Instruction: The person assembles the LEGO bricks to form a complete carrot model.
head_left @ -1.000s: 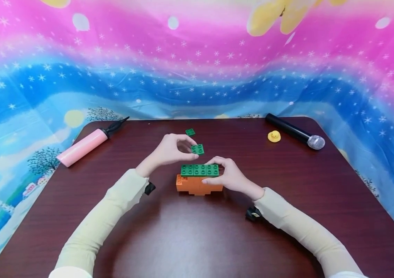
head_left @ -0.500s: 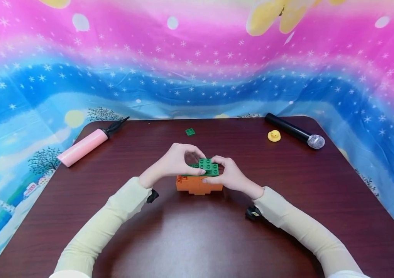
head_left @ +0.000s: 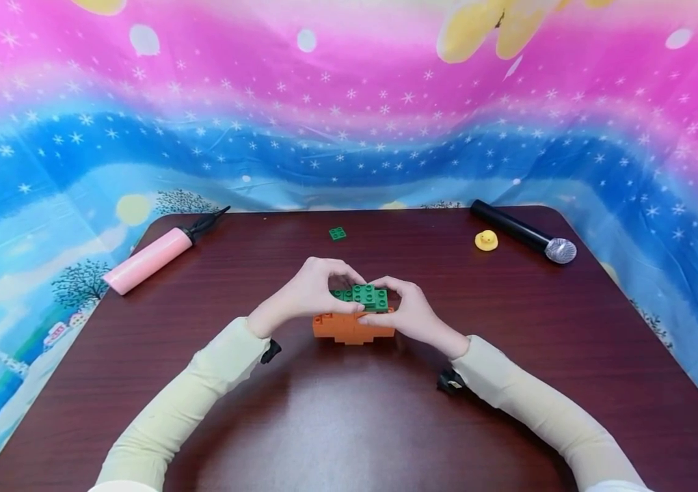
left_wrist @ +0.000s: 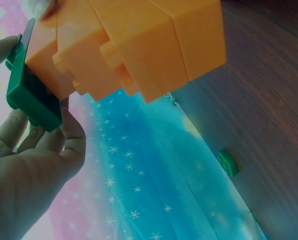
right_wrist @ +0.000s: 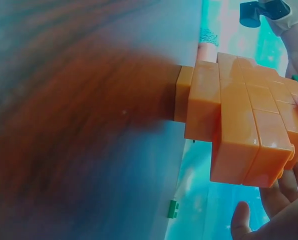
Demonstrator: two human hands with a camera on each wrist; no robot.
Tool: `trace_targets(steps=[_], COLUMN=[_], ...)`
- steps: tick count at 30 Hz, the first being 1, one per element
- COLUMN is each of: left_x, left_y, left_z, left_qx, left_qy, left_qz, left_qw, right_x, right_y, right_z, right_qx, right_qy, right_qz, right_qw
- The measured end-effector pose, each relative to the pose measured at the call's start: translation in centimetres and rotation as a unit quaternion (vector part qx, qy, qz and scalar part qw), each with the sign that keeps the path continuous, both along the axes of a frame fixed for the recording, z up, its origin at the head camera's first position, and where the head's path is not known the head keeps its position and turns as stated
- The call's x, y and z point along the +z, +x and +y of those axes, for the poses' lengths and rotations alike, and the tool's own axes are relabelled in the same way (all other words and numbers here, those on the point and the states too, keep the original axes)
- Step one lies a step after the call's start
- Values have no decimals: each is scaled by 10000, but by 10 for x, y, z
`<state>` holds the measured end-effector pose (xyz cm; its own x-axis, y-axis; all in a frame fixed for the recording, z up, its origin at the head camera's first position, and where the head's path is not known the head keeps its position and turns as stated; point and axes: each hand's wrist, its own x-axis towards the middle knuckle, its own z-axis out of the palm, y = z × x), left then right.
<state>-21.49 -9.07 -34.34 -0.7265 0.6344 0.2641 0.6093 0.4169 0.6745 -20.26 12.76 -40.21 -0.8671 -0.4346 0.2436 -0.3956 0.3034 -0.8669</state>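
Mid-table stands an orange toy-brick build [head_left: 351, 329], wider at the top than at its foot, with a row of green bricks [head_left: 381, 301] along it. My left hand [head_left: 308, 290] pinches a small green brick [head_left: 364, 294] between thumb and fingers, and that brick sits on the green row. From the right, my right hand [head_left: 413, 316] grips the build, thumb on the near side, fingers behind. In the left wrist view, green brickwork [left_wrist: 36, 97] lies against the orange bricks [left_wrist: 139, 45]. The right wrist view shows the orange side [right_wrist: 239, 110] close up; most green parts are hidden there.
Behind the build lies a loose green brick [head_left: 338, 234]. A pink hand pump [head_left: 152, 260] rests at the left edge. To the back right are a yellow rubber duck [head_left: 486, 240] and a black microphone [head_left: 524, 232]. A patterned cloth [head_left: 349, 157] hangs behind the table.
My left hand has moved down and to the right with the small green brick, from above the build onto the green row. My right hand keeps its grip, its fingertips now closer to that brick.
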Motion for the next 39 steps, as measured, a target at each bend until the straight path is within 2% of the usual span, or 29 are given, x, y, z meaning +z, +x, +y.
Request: trace_targets(steps=[10,17,22,26,31,39], left_x=[0,-1,0,3,4,5], left_y=[1,2,0,-3,-5,-6], left_z=[0,-1,-1,-1,0,2], left_qx=[-90,-243,-322,-388,-320,-320], left_qy=[34,-27,-123,-135,-206,-225], left_qz=[198,656,554,375,161,188], left_qw=[9998,9975,9979,9985,9991,9991], right_x=[-2,-1,1,1,1,8], right_y=[3,2,1,1,0,0], right_z=[9,8,7,7,7,6], right_qx=[-132,-128,-96,-74,-32,-3], right_qy=[3,9,75,79,20,-79], right_qz=[-102,-316,-402,-326,-186,80], right_qw=[9999,9994,9991,9994,9998,9999])
